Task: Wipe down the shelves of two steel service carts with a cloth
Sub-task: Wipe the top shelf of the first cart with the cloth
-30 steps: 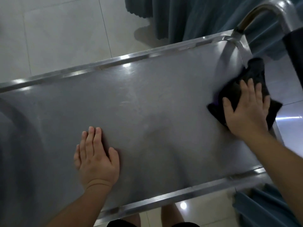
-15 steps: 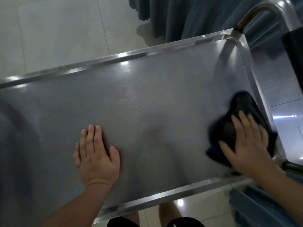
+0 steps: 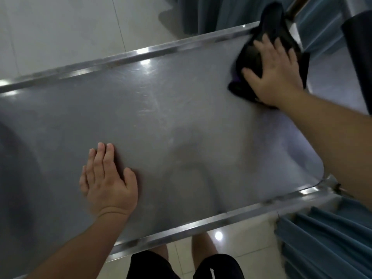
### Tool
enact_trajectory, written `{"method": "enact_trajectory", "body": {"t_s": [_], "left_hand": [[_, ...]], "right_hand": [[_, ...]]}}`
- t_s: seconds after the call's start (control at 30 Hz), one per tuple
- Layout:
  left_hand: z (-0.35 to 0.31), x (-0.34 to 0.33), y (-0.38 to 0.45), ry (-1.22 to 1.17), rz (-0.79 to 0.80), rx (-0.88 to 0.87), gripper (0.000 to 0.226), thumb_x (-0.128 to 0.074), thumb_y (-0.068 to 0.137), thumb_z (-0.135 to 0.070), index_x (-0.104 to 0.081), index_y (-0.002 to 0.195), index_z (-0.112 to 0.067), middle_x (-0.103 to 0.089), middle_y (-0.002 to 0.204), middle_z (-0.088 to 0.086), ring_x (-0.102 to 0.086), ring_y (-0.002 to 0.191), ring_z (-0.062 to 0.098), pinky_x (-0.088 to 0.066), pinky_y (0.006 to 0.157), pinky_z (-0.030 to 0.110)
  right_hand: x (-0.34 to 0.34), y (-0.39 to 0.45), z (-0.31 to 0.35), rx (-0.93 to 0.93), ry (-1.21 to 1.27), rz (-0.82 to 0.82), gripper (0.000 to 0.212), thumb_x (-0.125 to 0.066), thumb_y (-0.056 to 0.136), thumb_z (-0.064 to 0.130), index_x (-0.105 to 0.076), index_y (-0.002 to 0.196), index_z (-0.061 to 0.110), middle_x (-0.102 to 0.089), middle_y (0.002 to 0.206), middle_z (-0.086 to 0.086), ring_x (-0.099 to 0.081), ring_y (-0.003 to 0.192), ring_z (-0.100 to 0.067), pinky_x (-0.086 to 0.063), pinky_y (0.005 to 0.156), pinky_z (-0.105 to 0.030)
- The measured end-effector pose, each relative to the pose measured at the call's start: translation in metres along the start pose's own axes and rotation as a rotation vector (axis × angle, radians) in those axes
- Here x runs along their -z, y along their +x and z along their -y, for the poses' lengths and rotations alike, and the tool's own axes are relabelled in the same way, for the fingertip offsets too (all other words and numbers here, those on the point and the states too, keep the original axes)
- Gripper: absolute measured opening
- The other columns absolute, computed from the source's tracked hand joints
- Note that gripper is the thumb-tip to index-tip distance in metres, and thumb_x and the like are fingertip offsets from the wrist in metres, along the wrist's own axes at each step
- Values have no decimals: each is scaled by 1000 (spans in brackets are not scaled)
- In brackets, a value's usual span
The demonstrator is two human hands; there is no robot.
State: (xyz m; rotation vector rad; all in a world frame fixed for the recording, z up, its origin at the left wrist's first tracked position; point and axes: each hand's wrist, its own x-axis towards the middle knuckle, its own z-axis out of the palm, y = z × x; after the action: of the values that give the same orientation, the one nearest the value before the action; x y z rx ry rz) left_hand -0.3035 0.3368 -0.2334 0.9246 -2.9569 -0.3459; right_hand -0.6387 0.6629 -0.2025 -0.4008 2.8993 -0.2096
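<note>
Here the right hand [image 3: 278,75] pressed the dark cloth [image 3: 251,57] flat-fingered into the shelf's [image 3: 161,117] far right corner; the left hand [image 3: 108,182] lay open, bracing. Bunched over the rim [image 3: 181,44], the cloth could slip off the edge.

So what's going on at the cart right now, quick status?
Left hand flat on the steel shelf, bracing. Right hand presses the dark cloth at the far right corner. Nothing in the way.
</note>
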Motion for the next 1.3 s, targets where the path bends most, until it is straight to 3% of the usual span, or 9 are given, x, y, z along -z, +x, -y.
{"method": "enact_trajectory", "body": {"t_s": [0.13,0.37,0.47,0.63,0.8,0.93,1.1,1.2,1.3], "left_hand": [[-3,4,-1,-28,11,12,75,-43,91,-39,-35,162,-20,-30,173,3,-20,161,25,-13,130,50],[-2,3,-2,-21,-8,-8,76,-42,91,-43,-35,162,-18,-30,172,5,-22,160,28,-15,128,52],[1,-1,-2,-10,-26,-29,78,-42,91,-47,-35,163,-17,-31,172,6,-23,160,27,-15,128,51],[4,-5,-1,0,-21,-27,79,-41,92,-49,-32,164,-18,-30,172,4,-21,161,26,-13,128,49],[4,-5,2,-11,-15,-19,79,-43,93,-49,-32,164,-18,-29,173,4,-20,161,25,-13,129,49],[6,-6,3,-6,-42,-20,77,-45,93,-47,-32,164,-20,-31,172,3,-22,160,25,-11,129,46],[7,-8,0,1,-29,-21,77,-45,94,-48,-27,165,-25,-26,173,-1,-18,161,20,-2,129,37],[7,-7,0,-10,-11,-16,78,-44,93,-49,-27,165,-24,-26,173,-1,-16,162,20,-2,128,38],[6,-6,0,-23,-13,-13,78,-43,93,-49,-29,165,-23,-27,173,0,-17,162,22,-4,129,40]], "right_hand": [[-11,-126,-25,-23,27,12,80,-42,93,62,-29,163,24,-19,174,-1,-17,160,-33,-12,129,-54],[-39,-307,-34,-7,-95,250,83,-39,93,63,-13,167,35,-3,177,9,-3,163,-23,-10,129,-56],[-37,-286,-26,69,-131,276,86,-38,93,65,-7,168,35,-2,177,7,-1,163,-24,-9,128,-55],[-36,-154,32,303,-110,109,81,-45,91,61,-34,163,27,-25,173,0,-19,160,-29,-19,126,-60],[-24,-1,91,198,-42,58,85,-33,90,69,-19,167,35,-9,176,8,-7,162,-22,-4,130,-50],[-22,48,114,102,11,-8,85,-30,93,71,-13,167,34,-3,177,8,0,163,-21,-2,130,-51],[-35,-26,100,149,-9,-5,81,-35,97,67,-20,167,29,-14,176,4,-11,162,-22,-7,130,-50],[-47,-132,87,189,-17,2,81,-46,94,59,-29,165,23,-20,175,1,-16,161,-26,-14,129,-53],[-63,-244,70,301,-71,125,85,-51,93,59,-22,167,28,-16,175,4,-12,162,-24,-18,126,-57]]}}
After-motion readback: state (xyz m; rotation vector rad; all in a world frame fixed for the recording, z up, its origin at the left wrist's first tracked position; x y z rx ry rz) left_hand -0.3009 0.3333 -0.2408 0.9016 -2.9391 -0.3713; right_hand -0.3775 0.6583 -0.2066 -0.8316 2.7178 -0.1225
